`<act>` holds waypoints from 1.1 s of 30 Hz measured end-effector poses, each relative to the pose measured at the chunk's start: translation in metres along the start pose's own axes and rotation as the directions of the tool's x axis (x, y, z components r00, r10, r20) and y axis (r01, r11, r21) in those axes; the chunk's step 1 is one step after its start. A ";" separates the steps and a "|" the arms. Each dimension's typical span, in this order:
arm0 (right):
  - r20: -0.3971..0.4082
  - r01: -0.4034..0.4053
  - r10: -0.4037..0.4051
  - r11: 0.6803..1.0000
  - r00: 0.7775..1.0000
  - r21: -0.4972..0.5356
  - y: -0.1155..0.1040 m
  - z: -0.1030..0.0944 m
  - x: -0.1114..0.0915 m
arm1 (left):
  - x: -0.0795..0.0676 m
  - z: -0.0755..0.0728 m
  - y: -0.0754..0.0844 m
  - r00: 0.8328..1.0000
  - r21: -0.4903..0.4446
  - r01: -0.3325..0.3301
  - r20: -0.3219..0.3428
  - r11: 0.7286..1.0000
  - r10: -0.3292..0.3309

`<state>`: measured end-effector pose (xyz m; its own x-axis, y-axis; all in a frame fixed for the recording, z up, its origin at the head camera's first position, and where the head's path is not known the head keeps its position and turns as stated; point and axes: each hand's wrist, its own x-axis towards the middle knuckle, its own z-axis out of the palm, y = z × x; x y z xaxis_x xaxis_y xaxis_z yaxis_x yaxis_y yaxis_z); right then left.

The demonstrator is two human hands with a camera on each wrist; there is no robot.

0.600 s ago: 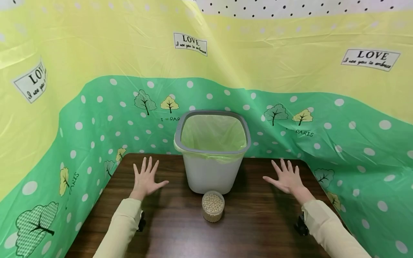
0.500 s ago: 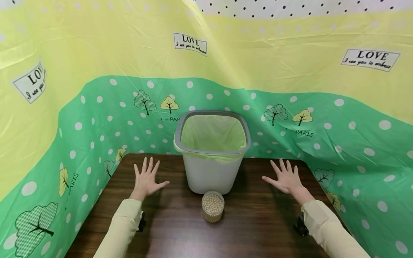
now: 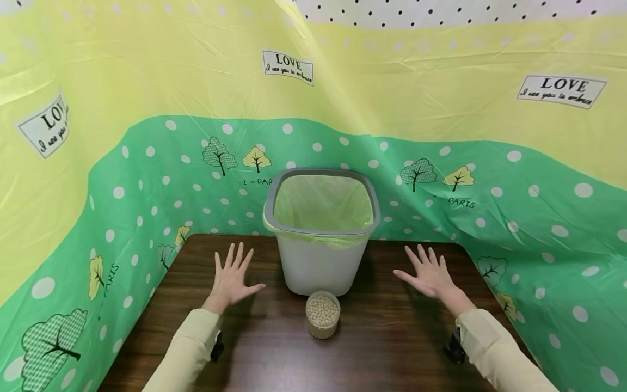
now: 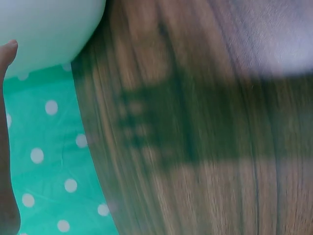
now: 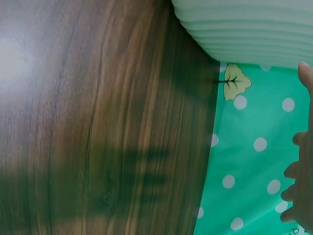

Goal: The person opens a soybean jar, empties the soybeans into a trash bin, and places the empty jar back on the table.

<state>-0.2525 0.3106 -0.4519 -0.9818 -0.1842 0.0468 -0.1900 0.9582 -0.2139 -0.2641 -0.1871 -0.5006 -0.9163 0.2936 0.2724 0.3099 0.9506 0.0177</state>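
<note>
Sitting btwn left hand [image 3: 232, 277] & right hand [image 3: 429, 275]: bean jar [image 3: 322, 314].

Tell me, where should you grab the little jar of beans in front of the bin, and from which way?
Probably around its round side wall. The jar of beans stands upright with no lid visible, so gripping the top could spill the beans. The bin stands close behind it, so come from the side; the right hand and left hand are both open above the table.

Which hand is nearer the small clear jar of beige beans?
Left hand, open on the table beside the jar. Right hand lies farther off on the other side.
</note>
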 end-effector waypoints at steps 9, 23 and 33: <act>-0.012 0.061 -0.061 0.998 0.998 0.021 -0.017 0.008 -0.005 | -0.008 0.006 0.026 0.991 -0.019 -0.121 -0.051 0.992 0.120; 0.008 0.165 -0.167 0.982 0.986 0.092 -0.045 0.030 -0.013 | -0.016 0.007 0.076 0.945 -0.117 -0.312 -0.139 0.943 0.296; 0.025 0.230 -0.236 0.960 0.971 0.158 -0.066 0.049 -0.021 | -0.032 0.018 0.101 0.914 -0.161 -0.372 -0.232 0.914 0.331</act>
<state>-0.2195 0.2399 -0.4869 -0.9089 -0.4107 0.0716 -0.4086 0.8435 -0.3486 -0.2080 -0.0991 -0.5251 -0.6763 0.5601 0.4784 0.6652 0.7434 0.0701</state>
